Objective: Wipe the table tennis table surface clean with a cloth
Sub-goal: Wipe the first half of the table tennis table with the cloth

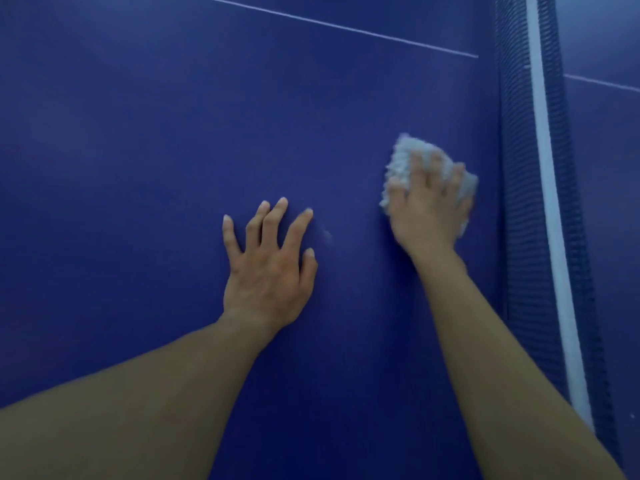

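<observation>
Blue tabletop (138, 133) is stretching away toward nine o'clock from the pale cloth (403, 157), which the right hand (427, 209) is pressing down with spread fingers just beside the net (540, 168) at three o'clock, the left hand (266, 268) resting flat, empty.

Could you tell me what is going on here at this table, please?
A person is wiping the blue table tennis table with a pale cloth. The right hand presses the cloth onto the surface close beside the net. That hand is blurred, so it is probably mid-stroke. The left hand rests flat on the table with its fingers spread, holding nothing, a little apart from the cloth.
</observation>
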